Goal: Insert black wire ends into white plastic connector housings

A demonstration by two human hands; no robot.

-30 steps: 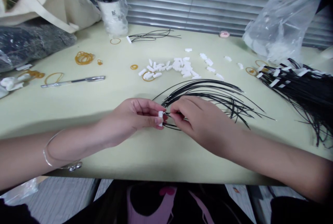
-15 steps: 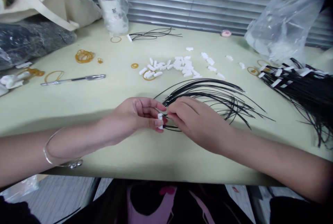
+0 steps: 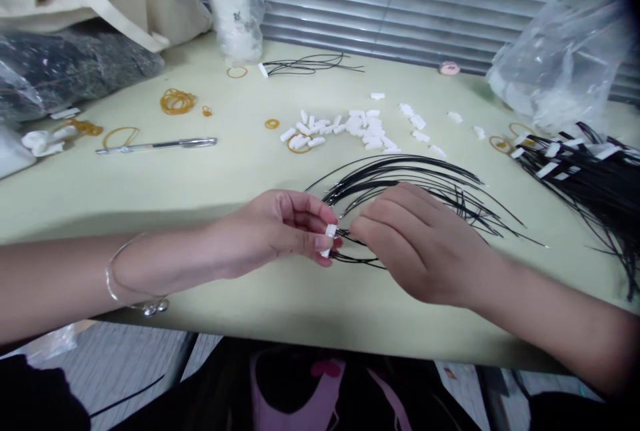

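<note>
A white connector housing is pinched between the thumb and fingers of my left hand. Black wires run out of its right side. My right hand is closed just to the right of the connector, above the wires. Its fingertips are turned away, so I cannot make out what is between them. Behind and beneath that hand, a loose bundle of black wires with small metal ends fans out to the right on the table.
Loose white connector housings lie beyond the wires. A finished-looking wired connector rests at the back. Rubber bands and a pen are on the left, a wrapped cup behind. A black wire pile and plastic bag stand right.
My right hand has drawn away from the connector to the right, leaving a gap where wires show. My left hand keeps hold of the connector, now slightly tilted. The whole view has shifted a little.
</note>
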